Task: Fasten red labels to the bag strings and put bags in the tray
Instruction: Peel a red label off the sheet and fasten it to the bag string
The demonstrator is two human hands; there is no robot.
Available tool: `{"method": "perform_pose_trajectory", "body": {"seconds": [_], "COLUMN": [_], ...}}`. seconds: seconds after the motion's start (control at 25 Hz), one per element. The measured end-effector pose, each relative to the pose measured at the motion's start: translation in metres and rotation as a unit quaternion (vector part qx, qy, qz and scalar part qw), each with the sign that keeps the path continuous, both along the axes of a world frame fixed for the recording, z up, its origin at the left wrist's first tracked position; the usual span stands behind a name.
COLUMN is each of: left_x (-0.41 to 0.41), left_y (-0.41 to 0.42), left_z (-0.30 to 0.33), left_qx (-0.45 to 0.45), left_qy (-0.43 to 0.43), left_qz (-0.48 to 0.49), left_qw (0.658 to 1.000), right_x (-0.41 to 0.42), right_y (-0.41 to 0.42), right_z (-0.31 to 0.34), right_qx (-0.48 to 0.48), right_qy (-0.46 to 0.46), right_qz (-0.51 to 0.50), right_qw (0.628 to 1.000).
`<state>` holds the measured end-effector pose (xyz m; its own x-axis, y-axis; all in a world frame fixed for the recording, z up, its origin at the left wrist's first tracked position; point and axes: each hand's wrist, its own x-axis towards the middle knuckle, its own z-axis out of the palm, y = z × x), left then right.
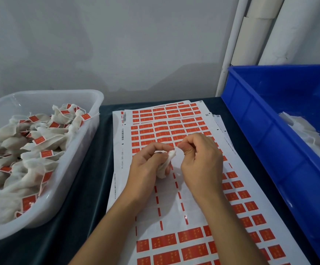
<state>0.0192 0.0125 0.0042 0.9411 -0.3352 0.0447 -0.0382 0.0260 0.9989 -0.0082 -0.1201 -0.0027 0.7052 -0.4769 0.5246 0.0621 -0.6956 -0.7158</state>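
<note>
Now I see a soft, crumpled white mesh bag (164,165) clenched in my left hand (145,169), fingers curled round it. My right hand (199,159), knuckles up, pinches its top. Beneath both grips lie glossy sheets of red labels (174,127); left, the translucent tray (75,153).

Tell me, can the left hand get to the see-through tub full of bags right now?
Probably yes. The clear plastic tub sits open-topped just left of the left hand, with nothing between them. But that hand's grip is busy holding a small white cloth bag.
</note>
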Motion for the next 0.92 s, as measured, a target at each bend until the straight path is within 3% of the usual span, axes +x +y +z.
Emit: {"method": "perform_pose_trajectory", "body": {"seconds": [0.32,0.56,0.68,0.76,0.92], "left_x": [-0.001,0.0,0.001,0.0,-0.001], "left_y": [0.004,-0.004,-0.005,-0.005,-0.004], "left_z": [-0.001,0.0,-0.001,-0.002,-0.004], "left_qx": [0.002,0.076,0.076,0.067,0.024], "left_qy": [-0.006,-0.024,-0.023,-0.024,-0.009], "left_qz": [-0.057,-0.031,-0.022,-0.005,0.063], "left_qw": [0.998,0.996,0.997,0.997,0.998], "right_x": [-0.002,0.0,0.0,-0.001,-0.003], "right_y": [-0.006,-0.005,-0.003,-0.001,-0.004], "right_z": [0.002,-0.002,-0.003,-0.004,-0.003], "right_qx": [0.084,-0.034,-0.048,-0.019,0.136], "right_qy": [0.031,0.033,0.025,0.035,0.055], "right_qz": [0.091,0.052,0.029,0.048,0.083], "right_qw": [0.992,0.998,0.998,0.998,0.986]}}
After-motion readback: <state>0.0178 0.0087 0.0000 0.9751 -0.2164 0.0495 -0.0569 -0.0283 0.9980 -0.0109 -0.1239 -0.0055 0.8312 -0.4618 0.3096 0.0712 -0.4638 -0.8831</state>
